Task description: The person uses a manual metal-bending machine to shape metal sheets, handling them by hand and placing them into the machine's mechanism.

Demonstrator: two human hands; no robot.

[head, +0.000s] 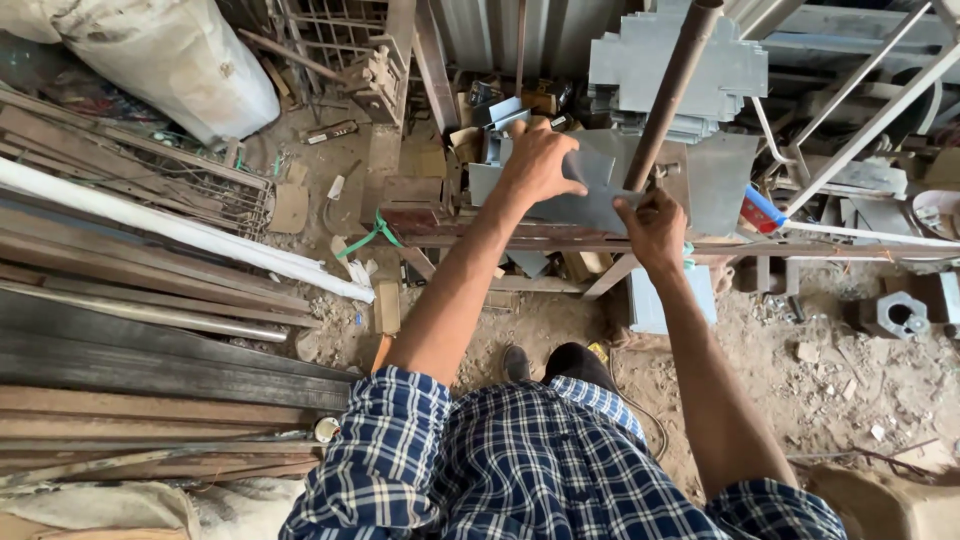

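So, the thing in hand is a grey sheet (pixel 590 205) of metal, bent or folded, held out in front of me over a rusty frame (pixel 520 240) that acts as a bench. My left hand (pixel 540 160) has it from the top, fingers curled down over the upper edge and thumb on the near face, so that grip is closed on the sheet. My right hand (pixel 652 225) pinches the lower right corner, fingers wrapped tight, also closed on it. Both arms are stretched out, sleeves of a blue checked shirt (pixel 520 470) rolled up at the bottom of the view.

Just behind the sheet a brown pipe (pixel 672 90) rises at a slant, passing right beside my right hand; can't tell if it touches the sheet. Further back there's a stack of similar grey cut plates (pixel 660 60), and a bigger plate (pixel 720 180) leaning just right of the pipe. A blue bit with a red tip (pixel 762 210) sits on the frame near that plate.

Off to the left, a heap of long bars (pixel 150 330) and a white tube (pixel 180 232) lie on the dirt floor (pixel 800 350), with a white sack (pixel 170 55) up in the corner. A green strap (pixel 375 235) is tied at the frame's left end. My dark shoe (pixel 575 362) shows below the frame.
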